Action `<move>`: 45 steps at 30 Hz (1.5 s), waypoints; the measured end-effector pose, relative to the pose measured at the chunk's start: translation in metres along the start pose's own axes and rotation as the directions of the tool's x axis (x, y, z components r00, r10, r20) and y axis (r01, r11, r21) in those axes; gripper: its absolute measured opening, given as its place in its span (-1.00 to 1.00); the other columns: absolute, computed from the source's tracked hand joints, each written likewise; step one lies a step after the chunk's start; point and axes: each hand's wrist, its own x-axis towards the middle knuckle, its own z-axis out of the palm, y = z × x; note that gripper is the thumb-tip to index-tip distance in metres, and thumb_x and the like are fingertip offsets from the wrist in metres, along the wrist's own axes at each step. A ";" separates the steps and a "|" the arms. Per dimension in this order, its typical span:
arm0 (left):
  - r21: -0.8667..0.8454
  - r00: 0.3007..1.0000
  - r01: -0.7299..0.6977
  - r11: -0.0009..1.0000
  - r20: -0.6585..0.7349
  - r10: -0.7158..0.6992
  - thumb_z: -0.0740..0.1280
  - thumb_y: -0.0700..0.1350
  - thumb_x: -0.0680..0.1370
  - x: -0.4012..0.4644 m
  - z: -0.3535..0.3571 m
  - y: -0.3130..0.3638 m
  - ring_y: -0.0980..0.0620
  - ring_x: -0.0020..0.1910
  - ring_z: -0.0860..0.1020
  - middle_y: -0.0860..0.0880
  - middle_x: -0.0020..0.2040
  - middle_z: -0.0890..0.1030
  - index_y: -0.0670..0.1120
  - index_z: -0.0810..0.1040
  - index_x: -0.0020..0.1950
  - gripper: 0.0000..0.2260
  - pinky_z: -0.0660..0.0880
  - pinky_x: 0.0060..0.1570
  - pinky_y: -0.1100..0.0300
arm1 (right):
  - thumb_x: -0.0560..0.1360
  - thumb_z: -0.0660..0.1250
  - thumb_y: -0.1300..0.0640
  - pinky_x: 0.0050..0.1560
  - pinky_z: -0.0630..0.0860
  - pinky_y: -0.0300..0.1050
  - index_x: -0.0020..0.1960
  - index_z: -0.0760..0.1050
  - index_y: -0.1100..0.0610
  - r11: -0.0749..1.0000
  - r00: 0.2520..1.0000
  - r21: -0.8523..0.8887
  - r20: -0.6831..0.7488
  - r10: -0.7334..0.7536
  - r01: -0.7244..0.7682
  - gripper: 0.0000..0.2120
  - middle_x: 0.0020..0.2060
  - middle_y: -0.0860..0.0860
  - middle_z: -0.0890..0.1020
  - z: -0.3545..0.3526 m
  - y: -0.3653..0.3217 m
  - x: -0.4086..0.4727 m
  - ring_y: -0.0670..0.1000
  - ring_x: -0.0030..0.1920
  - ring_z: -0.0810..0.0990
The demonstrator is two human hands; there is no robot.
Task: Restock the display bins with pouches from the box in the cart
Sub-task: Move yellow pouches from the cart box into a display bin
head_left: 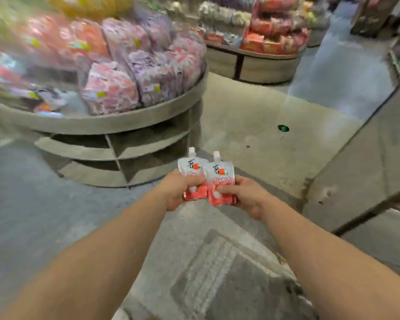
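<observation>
Pouches [208, 179] — gripped between curled fingers [226, 191]

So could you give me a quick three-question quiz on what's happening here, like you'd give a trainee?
1. True or false: the left hand holds nothing.
2. Which way do the white spouts of the two pouches point: A) up, away from the person, B) down at the floor, C) sideways?
3. What stands left of the hands?

Key:
1. False; it grips the left pouch, and the right hand grips the right pouch.
2. A.
3. A round display stand loaded with packets.
</observation>
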 end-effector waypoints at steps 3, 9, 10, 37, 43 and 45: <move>-0.058 0.984 -0.089 0.994 -0.158 0.079 0.37 -0.34 0.51 -0.027 -0.133 0.029 -0.11 0.01 0.66 -0.17 0.04 0.68 -0.14 0.55 0.19 -0.72 0.60 0.06 -0.07 | 0.48 0.37 0.31 0.02 0.62 -0.02 0.13 0.57 0.23 1.000 0.992 -0.019 0.127 -0.019 0.022 -0.77 -0.02 0.14 0.69 0.128 -0.034 0.068 0.05 -0.13 0.66; -0.118 0.895 -0.222 0.968 -0.418 0.155 0.32 -0.38 0.51 -0.100 -0.365 0.083 -0.03 -0.15 0.65 -0.08 -0.11 0.70 -0.11 0.53 0.18 -0.70 0.57 0.11 -0.07 | 0.52 0.31 0.31 0.03 0.58 0.00 0.19 0.53 0.24 0.999 0.924 -0.014 0.381 -0.037 0.046 -0.76 -0.01 0.13 0.68 0.385 -0.078 0.156 0.07 -0.09 0.64; -0.124 0.879 -0.236 0.964 -0.449 0.157 0.32 -0.38 0.51 -0.111 -0.398 0.090 -0.05 -0.12 0.65 -0.09 -0.09 0.69 -0.10 0.53 0.18 -0.70 0.57 0.12 -0.07 | 0.52 0.31 0.32 -0.05 0.59 -0.06 0.17 0.54 0.21 0.999 0.906 -0.017 0.421 -0.036 0.048 -0.76 -0.05 0.10 0.68 0.421 -0.085 0.165 0.04 -0.13 0.64; -0.191 0.621 -0.458 0.868 -0.767 0.159 0.30 -0.25 0.60 0.045 -0.958 0.295 -0.12 -0.09 0.67 -0.24 0.08 0.66 -0.24 0.52 0.24 -0.77 0.63 -0.21 0.08 | 0.50 0.39 0.25 0.06 0.61 -0.06 0.16 0.55 0.11 0.955 0.765 -0.232 0.644 0.010 0.183 -0.76 0.02 0.09 0.69 0.914 -0.282 0.571 0.01 -0.10 0.68; -0.168 0.737 -0.339 0.926 -0.659 0.150 0.39 -0.19 0.54 0.092 -1.086 0.342 0.00 -0.28 0.62 -0.08 -0.14 0.68 -0.10 0.55 0.12 -0.83 0.53 -0.28 0.19 | 0.48 0.42 0.20 0.15 0.58 0.05 0.19 0.56 0.13 0.960 0.812 -0.201 0.582 -0.044 0.196 -0.71 0.06 0.08 0.68 1.006 -0.299 0.657 0.08 0.04 0.67; -0.133 0.796 -0.288 0.948 -0.585 0.159 0.40 -0.29 0.51 0.101 -1.127 0.361 0.04 -0.40 0.60 -0.09 -0.23 0.66 -0.13 0.56 0.05 -0.84 0.50 -0.41 0.25 | 0.39 0.48 0.13 0.22 0.53 0.15 0.16 0.59 0.10 0.961 0.829 -0.190 0.556 -0.065 0.203 -0.66 0.07 0.09 0.68 1.039 -0.302 0.679 0.12 0.10 0.65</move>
